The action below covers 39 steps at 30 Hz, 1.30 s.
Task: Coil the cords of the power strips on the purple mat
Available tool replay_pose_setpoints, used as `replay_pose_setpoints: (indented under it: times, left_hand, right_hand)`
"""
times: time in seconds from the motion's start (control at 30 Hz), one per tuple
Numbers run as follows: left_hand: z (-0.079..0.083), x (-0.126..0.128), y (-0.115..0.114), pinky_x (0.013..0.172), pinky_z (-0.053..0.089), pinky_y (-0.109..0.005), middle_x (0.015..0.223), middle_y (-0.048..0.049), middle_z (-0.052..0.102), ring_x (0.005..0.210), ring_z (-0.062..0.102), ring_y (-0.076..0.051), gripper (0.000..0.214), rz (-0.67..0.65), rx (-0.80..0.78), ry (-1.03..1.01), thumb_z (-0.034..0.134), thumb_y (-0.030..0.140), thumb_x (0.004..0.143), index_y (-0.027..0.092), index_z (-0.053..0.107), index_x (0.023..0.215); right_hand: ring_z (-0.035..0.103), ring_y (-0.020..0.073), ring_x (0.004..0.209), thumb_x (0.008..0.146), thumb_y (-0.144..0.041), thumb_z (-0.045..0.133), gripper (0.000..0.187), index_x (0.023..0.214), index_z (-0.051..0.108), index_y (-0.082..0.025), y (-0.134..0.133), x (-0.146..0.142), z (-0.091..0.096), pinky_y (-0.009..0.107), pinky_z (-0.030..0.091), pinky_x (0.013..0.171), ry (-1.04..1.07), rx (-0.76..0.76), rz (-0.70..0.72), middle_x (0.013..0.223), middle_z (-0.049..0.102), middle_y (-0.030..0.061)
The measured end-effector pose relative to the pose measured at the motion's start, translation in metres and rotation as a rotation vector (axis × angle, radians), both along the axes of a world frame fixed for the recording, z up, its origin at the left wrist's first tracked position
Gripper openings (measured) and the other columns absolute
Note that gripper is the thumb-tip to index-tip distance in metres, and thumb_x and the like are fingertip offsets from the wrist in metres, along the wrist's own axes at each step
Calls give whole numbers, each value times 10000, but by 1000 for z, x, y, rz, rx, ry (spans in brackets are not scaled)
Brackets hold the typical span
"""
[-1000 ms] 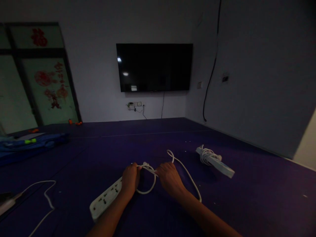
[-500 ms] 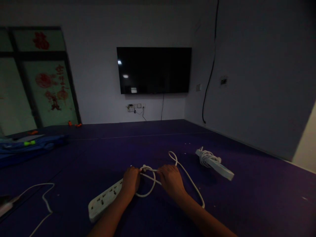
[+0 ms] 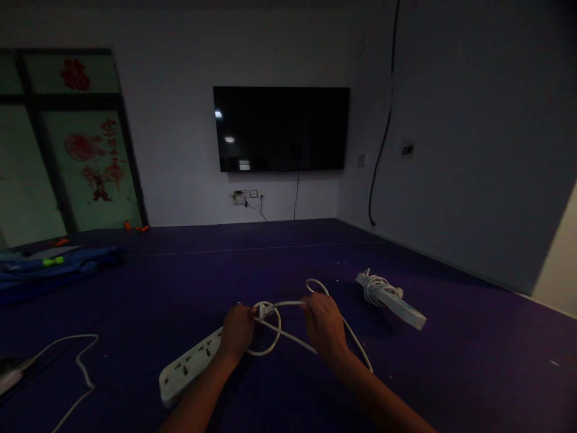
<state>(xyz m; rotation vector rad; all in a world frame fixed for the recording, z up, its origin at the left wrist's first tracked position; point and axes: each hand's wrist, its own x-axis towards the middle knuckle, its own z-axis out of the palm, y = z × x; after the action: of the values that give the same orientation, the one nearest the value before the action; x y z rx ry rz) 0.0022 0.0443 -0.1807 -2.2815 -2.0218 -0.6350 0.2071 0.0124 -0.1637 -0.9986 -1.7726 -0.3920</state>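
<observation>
A white power strip (image 3: pixel 192 365) with several sockets lies slantwise on the purple surface. Its far end is hidden behind my left hand (image 3: pixel 238 329), whose closed fingertips grip a white plug (image 3: pixel 264 310). From the plug, the white cord (image 3: pixel 288 303) stretches across to my right hand (image 3: pixel 324 322), closed around it. A loop of the same cord hangs between the two hands, and more of it curves over the surface beyond my right hand.
A second power strip (image 3: pixel 403 310), wrapped in its own cord, lies to the right. At the left are a thin white cable (image 3: pixel 81 361) and folded blue cloth (image 3: pixel 90 260). Small orange objects (image 3: pixel 143 229) sit far back. A television (image 3: pixel 283 129) hangs on the wall.
My right hand has moved right and slightly up along the cord, away from my left hand. More cord shows between the hands, and the plug is now clearer at my left fingertips.
</observation>
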Motion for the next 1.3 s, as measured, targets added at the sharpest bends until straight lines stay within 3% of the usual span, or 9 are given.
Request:
replay_pose_setpoints:
  times: [0.2, 0.3, 0.4, 0.57, 0.87, 1.13, 1.3]
  left_hand:
    - [-2, -6, 1, 787, 421, -290, 793, -104, 684, 831, 630, -203, 320, 6, 49, -173, 416, 294, 878, 144, 660, 733]
    - [-1, -13, 1, 783, 441, -269, 888, -90, 698, 853, 640, -183, 267, 17, 91, -295, 442, 286, 858, 144, 668, 852]
    - [-2, -22, 2, 762, 464, -270, 910, -92, 706, 842, 654, -182, 261, 52, 121, -403, 448, 251, 838, 134, 664, 927]
    - [-4, -35, 3, 744, 478, -300, 866, -104, 715, 829, 664, -211, 205, 87, 127, -485, 527, 199, 767, 134, 681, 887]
    - [-6, -41, 6, 704, 490, -280, 806, -99, 717, 778, 675, -205, 153, 40, 68, -559, 604, 213, 715, 129, 682, 816]
    - [0, -35, 2, 715, 483, -274, 750, -51, 709, 734, 664, -177, 182, -23, 108, -623, 554, 84, 684, 165, 681, 787]
    - [1, -34, 1, 677, 486, -278, 696, -39, 692, 689, 658, -177, 167, -8, 155, -704, 568, 102, 660, 175, 676, 764]
  right_hand:
    - [563, 172, 706, 932, -304, 362, 299, 805, 600, -177, 4, 11, 5, 281, 386, 675, 184, 3, -122, 738, 626, 54]
    - [576, 181, 711, 930, -336, 366, 322, 835, 624, -169, 10, 15, 3, 289, 381, 685, 191, 4, -211, 741, 645, 56]
    - [586, 185, 707, 927, -361, 376, 353, 829, 650, -162, 18, 19, -2, 290, 364, 685, 170, 3, -298, 738, 662, 58]
    - [593, 174, 691, 921, -324, 413, 319, 831, 686, -187, 26, 24, -10, 291, 315, 687, -9, -82, -367, 707, 672, 40]
    - [613, 178, 749, 898, -251, 465, 253, 851, 706, -189, 23, 20, -9, 291, 311, 697, -232, -330, -306, 795, 700, 63]
    - [628, 226, 840, 830, -182, 500, 203, 801, 701, -173, 19, 11, -6, 304, 375, 745, -454, -637, -215, 862, 701, 111]
    - [592, 236, 963, 878, -242, 467, 235, 980, 670, -183, 7, -2, 2, 323, 377, 833, -404, -603, -101, 990, 680, 104]
